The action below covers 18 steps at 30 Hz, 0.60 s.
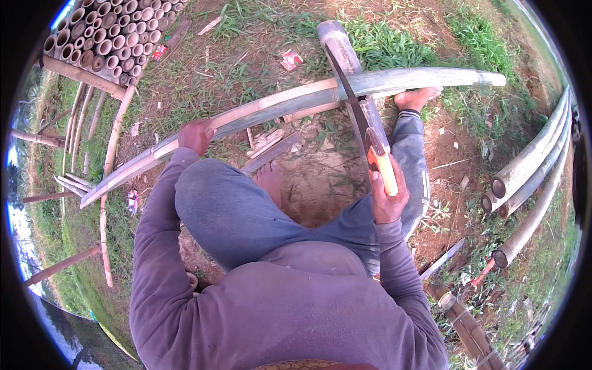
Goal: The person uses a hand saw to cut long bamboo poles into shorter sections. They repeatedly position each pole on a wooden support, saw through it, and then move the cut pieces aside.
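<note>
My right hand (pixel 391 191) is closed around the orange handle of a hand saw (pixel 353 102). Its dark blade points away from me and lies across a long split bamboo pole (pixel 271 105). My left hand (pixel 196 135) grips that pole left of the middle. The pole runs from the lower left to the upper right, its pale cut edge toward the far side. Under it, near the blade, is a thick bamboo log (pixel 343 52) that points away from me. My bare foot (pixel 419 97) is near the pole's right part.
Stacked bamboo pieces (pixel 111 37) fill a rack at the far left. Several long bamboo poles (pixel 524 166) lie on the right. A machete-like blade (pixel 443 259) is on the ground at lower right. Bamboo offcuts (pixel 268 145) lie by my other foot. Grass and bare soil surround me.
</note>
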{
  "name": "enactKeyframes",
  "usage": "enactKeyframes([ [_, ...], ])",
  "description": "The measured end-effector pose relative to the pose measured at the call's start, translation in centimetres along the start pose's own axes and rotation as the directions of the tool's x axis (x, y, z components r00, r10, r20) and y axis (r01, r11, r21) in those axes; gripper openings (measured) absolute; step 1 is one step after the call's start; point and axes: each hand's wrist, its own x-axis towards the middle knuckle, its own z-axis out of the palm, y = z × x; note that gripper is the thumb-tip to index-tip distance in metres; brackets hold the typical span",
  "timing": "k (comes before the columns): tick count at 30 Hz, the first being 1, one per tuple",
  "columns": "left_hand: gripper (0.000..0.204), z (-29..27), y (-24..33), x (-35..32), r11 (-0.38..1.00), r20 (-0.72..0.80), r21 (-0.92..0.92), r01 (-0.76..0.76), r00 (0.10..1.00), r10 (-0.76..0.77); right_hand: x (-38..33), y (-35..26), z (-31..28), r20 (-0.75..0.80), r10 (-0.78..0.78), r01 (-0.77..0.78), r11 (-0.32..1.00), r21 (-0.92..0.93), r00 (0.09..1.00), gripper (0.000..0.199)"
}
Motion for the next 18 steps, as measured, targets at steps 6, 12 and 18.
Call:
enactKeyframes([
  [6, 0.036, 1.1, -0.8, -0.1, 0.999, -0.044, 0.003, -0.04, 0.998, 0.04, 0.3, 0.4, 0.7, 0.071, -0.032, 0.034, 0.999, -0.018, 0.997, 0.047],
  [12, 0.037, 1.2, -1.0, -0.2, 0.999, -0.038, 0.008, -0.039, 0.998, 0.039, 0.0, 1.5, 0.4, 0.075, 0.053, -0.057, 0.997, 0.051, 0.996, 0.046],
  [18, 0.038, 2.1, -1.2, -0.3, 0.999, -0.087, 0.007, -0.031, 0.996, 0.032, 4.1, 2.7, 4.0, 0.071, 0.113, -0.119, 0.989, 0.092, 0.991, 0.047],
])
